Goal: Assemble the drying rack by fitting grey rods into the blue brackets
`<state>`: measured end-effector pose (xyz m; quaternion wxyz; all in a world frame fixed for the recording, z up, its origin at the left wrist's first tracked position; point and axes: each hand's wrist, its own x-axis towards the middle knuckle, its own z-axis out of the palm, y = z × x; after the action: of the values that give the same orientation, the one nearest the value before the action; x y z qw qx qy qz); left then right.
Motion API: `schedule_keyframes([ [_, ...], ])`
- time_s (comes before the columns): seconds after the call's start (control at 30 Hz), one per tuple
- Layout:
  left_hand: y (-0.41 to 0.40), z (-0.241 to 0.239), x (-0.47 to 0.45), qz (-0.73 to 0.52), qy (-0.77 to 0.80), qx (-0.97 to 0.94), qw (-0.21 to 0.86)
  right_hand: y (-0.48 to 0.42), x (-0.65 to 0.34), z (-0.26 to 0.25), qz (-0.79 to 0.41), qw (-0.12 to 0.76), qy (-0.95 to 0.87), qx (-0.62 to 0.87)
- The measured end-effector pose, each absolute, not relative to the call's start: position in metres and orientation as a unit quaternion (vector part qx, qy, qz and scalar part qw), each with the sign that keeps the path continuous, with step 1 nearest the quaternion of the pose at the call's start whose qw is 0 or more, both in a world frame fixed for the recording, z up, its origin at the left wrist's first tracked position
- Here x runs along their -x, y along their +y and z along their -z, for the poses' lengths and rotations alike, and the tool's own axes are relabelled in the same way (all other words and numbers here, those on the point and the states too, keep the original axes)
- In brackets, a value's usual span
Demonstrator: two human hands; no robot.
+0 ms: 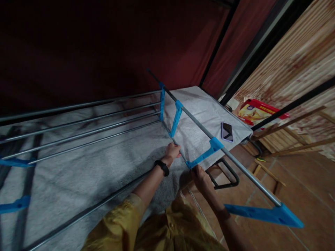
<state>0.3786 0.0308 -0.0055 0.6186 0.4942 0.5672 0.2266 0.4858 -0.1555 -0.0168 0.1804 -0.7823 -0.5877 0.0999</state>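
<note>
A metal rack frame with grey rods (104, 115) and blue plastic brackets (206, 153) lies across a grey blanket (78, 174). My left hand (172, 152), with a black wristband, is closed around a thin rod near the blue bracket at the frame's end. My right hand (200, 174) grips the lower tip of the same blue bracket at the blanket's edge. A long grey pole (235, 164) runs through several blue brackets toward the lower right, ending in a blue foot (264, 214).
A phone (227, 131) lies on the blanket's far right corner. A red and yellow box (258, 113) sits beyond it by a corrugated wall. Wooden sticks (293, 146) lean at right over a tiled floor (300, 188). A dark red curtain hangs behind.
</note>
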Motion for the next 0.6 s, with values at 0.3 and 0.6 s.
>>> schedule_keyframes([
  [0.3, 0.035, 0.013, -0.391, -0.167, 0.617, -0.489, 0.594, -0.145, -0.477, 0.020, -0.112, 0.262, -0.579, 0.764],
  [0.6, 0.022, 0.009, -0.394, -0.191, 0.622, -0.474, 0.593, -0.141, -0.467, 0.031, -0.126, 0.313, -0.563, 0.754],
])
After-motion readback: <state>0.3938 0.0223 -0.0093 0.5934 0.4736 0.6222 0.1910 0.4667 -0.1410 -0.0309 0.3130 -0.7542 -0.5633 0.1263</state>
